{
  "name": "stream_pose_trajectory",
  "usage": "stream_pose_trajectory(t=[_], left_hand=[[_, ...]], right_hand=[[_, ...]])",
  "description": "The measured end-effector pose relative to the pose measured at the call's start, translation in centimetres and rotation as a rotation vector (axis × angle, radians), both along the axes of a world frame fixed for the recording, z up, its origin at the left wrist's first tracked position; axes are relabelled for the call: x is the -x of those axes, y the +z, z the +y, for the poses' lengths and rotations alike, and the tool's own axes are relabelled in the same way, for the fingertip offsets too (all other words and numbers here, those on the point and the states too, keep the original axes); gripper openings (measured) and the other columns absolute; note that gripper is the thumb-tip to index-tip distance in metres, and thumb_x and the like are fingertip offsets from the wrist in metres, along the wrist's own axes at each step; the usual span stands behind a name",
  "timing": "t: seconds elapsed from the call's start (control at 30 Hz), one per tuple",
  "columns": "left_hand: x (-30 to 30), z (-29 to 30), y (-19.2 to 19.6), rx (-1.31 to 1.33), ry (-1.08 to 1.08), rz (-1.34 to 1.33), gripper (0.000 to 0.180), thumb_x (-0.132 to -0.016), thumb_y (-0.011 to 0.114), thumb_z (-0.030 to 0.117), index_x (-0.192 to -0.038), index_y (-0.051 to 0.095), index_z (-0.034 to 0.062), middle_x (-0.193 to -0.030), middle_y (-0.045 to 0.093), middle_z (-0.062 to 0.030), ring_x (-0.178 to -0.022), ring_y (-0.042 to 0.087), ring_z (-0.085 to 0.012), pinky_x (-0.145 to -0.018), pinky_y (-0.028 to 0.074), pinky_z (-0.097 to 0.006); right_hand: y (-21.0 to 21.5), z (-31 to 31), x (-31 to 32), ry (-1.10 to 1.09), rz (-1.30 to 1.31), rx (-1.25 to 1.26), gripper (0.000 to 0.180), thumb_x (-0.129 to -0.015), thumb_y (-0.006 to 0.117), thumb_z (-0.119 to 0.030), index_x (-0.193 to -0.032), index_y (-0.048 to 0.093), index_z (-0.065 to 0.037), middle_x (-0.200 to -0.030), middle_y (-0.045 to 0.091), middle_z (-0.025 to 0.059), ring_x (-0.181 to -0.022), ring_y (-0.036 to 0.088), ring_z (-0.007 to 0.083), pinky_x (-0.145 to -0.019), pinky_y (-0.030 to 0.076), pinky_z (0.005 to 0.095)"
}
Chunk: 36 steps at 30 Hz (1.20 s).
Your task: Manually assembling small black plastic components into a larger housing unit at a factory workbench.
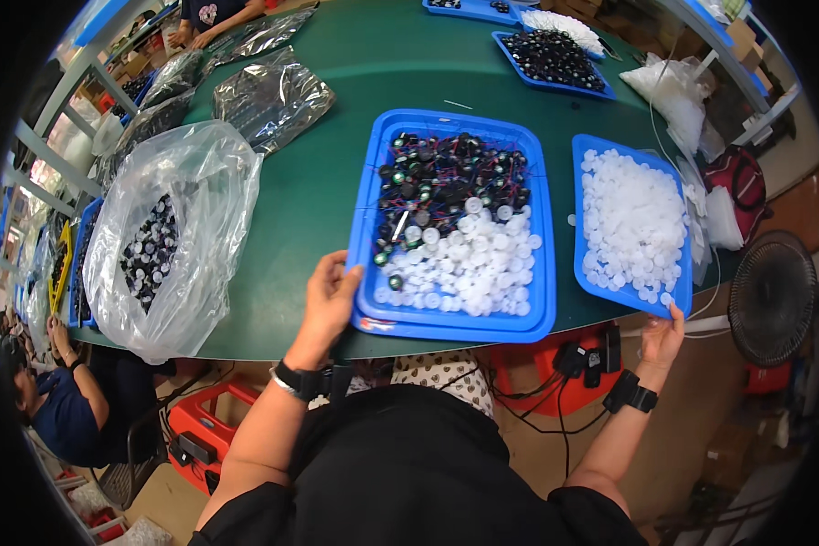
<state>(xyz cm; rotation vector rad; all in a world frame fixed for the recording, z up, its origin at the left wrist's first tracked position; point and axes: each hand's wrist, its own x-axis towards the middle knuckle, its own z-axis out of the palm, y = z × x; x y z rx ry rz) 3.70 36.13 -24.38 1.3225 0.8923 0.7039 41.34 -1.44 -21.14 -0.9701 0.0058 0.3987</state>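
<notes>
My left hand (pixel 329 296) grips the left rim of the middle blue tray (pixel 464 329), thumb on the edge. In that tray, small black round parts with thin red and blue wires (pixel 464 164) fill the far half. White translucent round caps (pixel 482 268) are heaped in the near half. At the right, my right hand (pixel 662 337) is closed on the near right corner of another blue tray (pixel 601 284), which holds a pile of white caps (pixel 632 218). That tray lies slightly askew, its near corner over the table's edge.
A clear plastic bag (pixel 218 209) of black and white parts stands open at left. Beyond it lie dark plastic bags (pixel 273 96). More loaded blue trays (pixel 555 64) sit at the far right. A fan (pixel 773 296) stands right of the green table (pixel 309 200). Other people work at left.
</notes>
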Motion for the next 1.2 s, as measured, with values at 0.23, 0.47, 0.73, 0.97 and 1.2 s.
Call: stream_pose_trajectory(t=[0.23, 0.47, 0.73, 0.97, 1.2], left_hand=[[5.9, 0.6, 0.3, -0.094, 0.169, 0.099, 0.027, -0.092, 0.058, 0.011, -0.114, 0.053, -0.0042, -0.075, 0.055, 0.0017, -0.065, 0.049, -0.0037, -0.060, 0.040, -0.017], [7.7, 1.4, 0.4, -0.075, 0.228, 0.108, 0.027, -0.092, 0.058, 0.011, -0.113, 0.053, -0.0046, -0.071, 0.050, 0.0049, -0.064, 0.045, -0.0014, -0.058, 0.037, -0.017], [7.5, 1.1, 1.3, -0.005, 0.200, 0.104, 0.027, -0.094, 0.056, 0.014, -0.114, 0.052, -0.0037, -0.075, 0.053, 0.0037, -0.068, 0.048, -0.0019, -0.062, 0.039, -0.017], [7.3, 0.7, 0.8, -0.028, 0.221, 0.103, 0.027, -0.094, 0.056, 0.014, -0.115, 0.052, -0.0032, -0.078, 0.056, 0.0020, -0.070, 0.050, -0.0026, -0.063, 0.041, -0.018], [6.7, -0.1, 0.8, -0.078, 0.304, 0.107, 0.027, -0.095, 0.053, 0.014, -0.116, 0.052, -0.0033, -0.082, 0.058, -0.0016, -0.072, 0.050, -0.0035, -0.064, 0.041, -0.018]], right_hand=[[-3.3, 1.8, -0.2, 0.070, 0.051, -0.053, 0.035, -0.087, 0.054, -0.012, -0.120, 0.051, -0.004, -0.104, 0.064, 0.0062, -0.072, 0.061, 0.0142, -0.051, 0.050, 0.0195], [-2.6, 2.1, -2.4, 0.002, 0.010, -0.087, 0.029, -0.087, 0.054, -0.014, -0.114, 0.054, -0.003, -0.103, 0.064, 0.0052, -0.071, 0.061, 0.0135, -0.049, 0.048, 0.0205], [-4.1, -1.3, -6.9, 0.032, -0.026, -0.059, 0.029, -0.085, 0.055, -0.015, -0.112, 0.054, -0.004, -0.097, 0.064, 0.0060, -0.062, 0.058, 0.0156, -0.047, 0.047, 0.0219], [-5.3, -3.9, -8.8, 0.057, 0.048, 0.019, 0.030, -0.084, 0.056, -0.015, -0.112, 0.054, -0.005, -0.096, 0.064, 0.0066, -0.058, 0.057, 0.0173, -0.045, 0.047, 0.0224], [-2.5, -2.5, -9.7, 0.081, 0.100, 0.332, 0.028, -0.089, 0.057, -0.018, -0.113, 0.054, -0.004, -0.097, 0.065, 0.0046, -0.067, 0.064, 0.0145, -0.053, 0.056, 0.0205]])
